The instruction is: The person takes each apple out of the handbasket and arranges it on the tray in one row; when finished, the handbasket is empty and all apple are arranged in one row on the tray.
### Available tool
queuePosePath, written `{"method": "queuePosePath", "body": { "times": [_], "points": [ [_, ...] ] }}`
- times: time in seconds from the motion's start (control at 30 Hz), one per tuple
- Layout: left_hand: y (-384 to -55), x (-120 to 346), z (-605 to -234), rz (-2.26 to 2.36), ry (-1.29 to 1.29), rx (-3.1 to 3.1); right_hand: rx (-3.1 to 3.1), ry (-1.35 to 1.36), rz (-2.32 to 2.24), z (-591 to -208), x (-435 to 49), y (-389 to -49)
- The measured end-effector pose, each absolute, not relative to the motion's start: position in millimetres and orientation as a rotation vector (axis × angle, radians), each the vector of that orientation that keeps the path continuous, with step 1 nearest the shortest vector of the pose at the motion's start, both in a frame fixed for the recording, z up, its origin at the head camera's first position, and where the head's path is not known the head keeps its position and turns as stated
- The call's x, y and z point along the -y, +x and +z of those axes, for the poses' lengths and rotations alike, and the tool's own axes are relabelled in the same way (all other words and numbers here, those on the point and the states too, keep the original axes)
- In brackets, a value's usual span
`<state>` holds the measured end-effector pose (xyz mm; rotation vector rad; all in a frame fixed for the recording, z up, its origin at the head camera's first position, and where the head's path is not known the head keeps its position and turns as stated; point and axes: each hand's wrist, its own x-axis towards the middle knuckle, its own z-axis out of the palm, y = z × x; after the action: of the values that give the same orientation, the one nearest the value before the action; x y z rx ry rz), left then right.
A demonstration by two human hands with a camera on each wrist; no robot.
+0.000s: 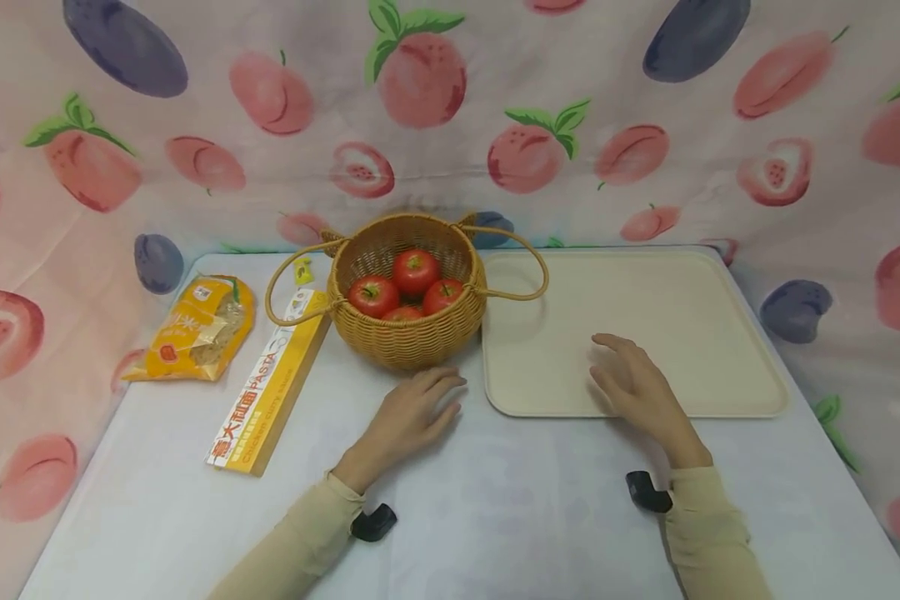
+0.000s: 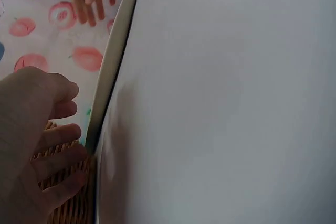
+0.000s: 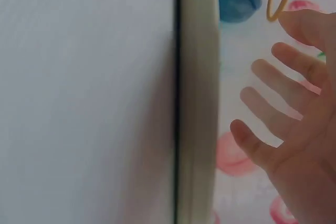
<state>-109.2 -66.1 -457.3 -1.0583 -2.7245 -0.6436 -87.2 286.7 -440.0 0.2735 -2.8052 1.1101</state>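
Left hand and right hand spread fingers; box reads "PASTA", perhaps "Chicken curry".

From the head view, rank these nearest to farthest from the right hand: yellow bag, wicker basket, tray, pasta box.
From the right hand:
1. Tray, under the fingers.
2. Wicker basket, left of the tray.
3. Pasta box, left of the basket.
4. Yellow bag, farthest left.

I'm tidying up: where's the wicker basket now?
In the head view, the wicker basket stands slightly left of centre, between the pasta box and the cream tray, just beyond the left hand.
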Motion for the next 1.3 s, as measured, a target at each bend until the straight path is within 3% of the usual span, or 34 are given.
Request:
{"method": "queuePosePath", "body": {
  "times": [0.47,1.3],
  "points": [
    [-122.7,23.6,-478.9,-0.866,-1.153,2.660,2.617,0.688,0.983,-398.5,-227.9,-137.0],
    [-118.9,22.3,-488.2,-0.885,-1.201,2.620,2.539,1.131,0.760,-345.0,-162.2,-216.2]
  ]
}}
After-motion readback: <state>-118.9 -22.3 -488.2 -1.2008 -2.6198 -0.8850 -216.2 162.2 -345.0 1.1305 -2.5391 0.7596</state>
